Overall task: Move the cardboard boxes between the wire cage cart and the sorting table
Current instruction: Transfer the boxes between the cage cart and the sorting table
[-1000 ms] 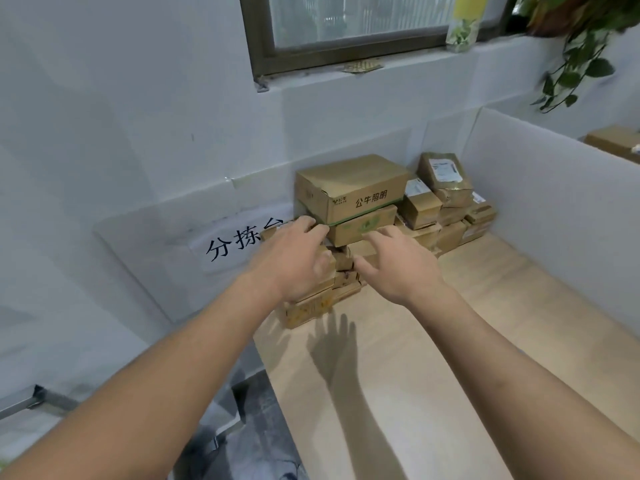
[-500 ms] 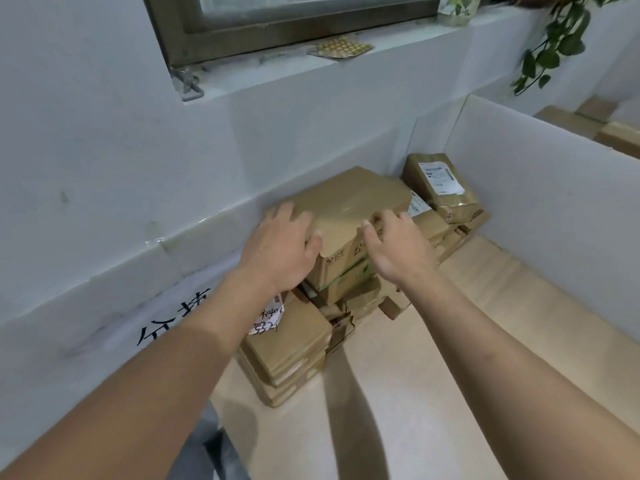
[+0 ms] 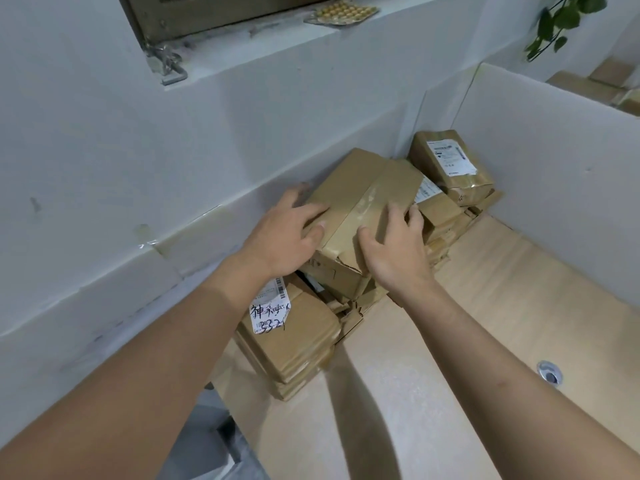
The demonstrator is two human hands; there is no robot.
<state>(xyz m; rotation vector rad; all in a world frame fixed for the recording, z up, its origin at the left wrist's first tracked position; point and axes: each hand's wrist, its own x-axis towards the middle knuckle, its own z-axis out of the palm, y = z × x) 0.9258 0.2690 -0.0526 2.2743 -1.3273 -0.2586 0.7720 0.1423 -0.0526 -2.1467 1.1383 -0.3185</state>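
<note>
A large taped cardboard box lies on top of a pile of boxes in the far left corner of the sorting table. My left hand grips its left near edge, with the fingers curled over the top. My right hand grips its right near corner, fingers spread on the top and side. Below the left wrist lies a flat box with a handwritten label. Smaller labelled boxes are stacked against the back corner. The wire cage cart is not in view.
White partition walls enclose the table at the back and right. A metal grommet hole sits in the tabletop at right. A windowsill with a blister pack runs above. More boxes lie beyond the right partition.
I have leaned closer over the pile. Both hands went from reaching toward the top box to clasping its near end.
</note>
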